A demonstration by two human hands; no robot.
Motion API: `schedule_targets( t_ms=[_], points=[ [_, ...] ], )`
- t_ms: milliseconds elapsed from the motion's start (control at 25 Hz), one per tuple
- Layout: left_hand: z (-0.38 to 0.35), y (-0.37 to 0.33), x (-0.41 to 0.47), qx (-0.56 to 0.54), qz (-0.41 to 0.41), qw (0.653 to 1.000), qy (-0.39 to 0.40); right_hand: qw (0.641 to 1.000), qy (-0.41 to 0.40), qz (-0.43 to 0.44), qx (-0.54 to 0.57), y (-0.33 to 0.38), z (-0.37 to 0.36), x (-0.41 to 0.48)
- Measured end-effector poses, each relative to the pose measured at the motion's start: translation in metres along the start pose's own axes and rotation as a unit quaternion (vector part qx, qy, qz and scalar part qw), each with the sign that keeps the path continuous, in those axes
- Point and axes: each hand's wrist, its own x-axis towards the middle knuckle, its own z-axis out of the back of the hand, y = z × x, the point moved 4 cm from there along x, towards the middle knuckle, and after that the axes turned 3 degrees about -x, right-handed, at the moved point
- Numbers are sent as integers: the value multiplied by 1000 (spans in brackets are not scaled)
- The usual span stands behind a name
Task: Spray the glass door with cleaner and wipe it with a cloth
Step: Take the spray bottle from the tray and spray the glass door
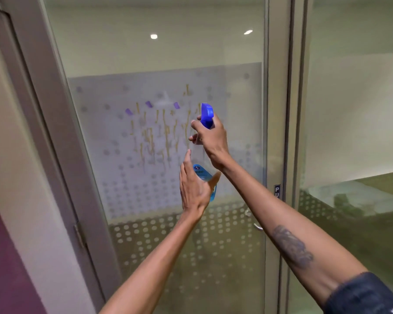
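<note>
A glass door (pixel 127 53) with a frosted, dotted film fills the middle of the head view. Yellow streaks (pixel 154 137) run down the frosted panel at chest height. My right hand (pixel 211 139) grips the neck of a clear spray bottle (pixel 204 175) with a blue trigger head (pixel 207 113), its nozzle facing the glass. My left hand (pixel 193 186) has its fingers apart and cups the bottle's lower body with the blue label. No cloth is in view.
The door's grey frame (pixel 43 109) with a hinge (pixel 80 236) runs down the left. At the right edge are a metal handle (pixel 256 225) and a small sign (pixel 277 191). A fixed glass panel (pixel 349 109) stands to the right.
</note>
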Motion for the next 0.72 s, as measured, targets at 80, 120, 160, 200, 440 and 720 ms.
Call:
schedule_targets(
  t_ms=[80, 120, 160, 200, 440, 720],
  points=[
    [24, 12, 6, 4, 1, 1000, -1, 1000, 1, -2, 13, 3, -31, -7],
    [35, 17, 8, 5, 5, 1000, -4, 1000, 0, -3, 18, 4, -43, -9],
    [45, 22, 9, 6, 10, 1000, -8, 1000, -1, -3, 20, 6, -56, -12],
    [53, 26, 8, 7, 12, 1000, -13, 1000, -3, -2, 19, 7, -67, -14],
    [96, 45, 15, 9, 21, 999, -43, 1000, 9, 18, -13, 16, -122, -21],
    [116, 52, 18, 9, 57, 995, -80, 998, 47, 14, -30, 17, -156, -19]
  ],
)
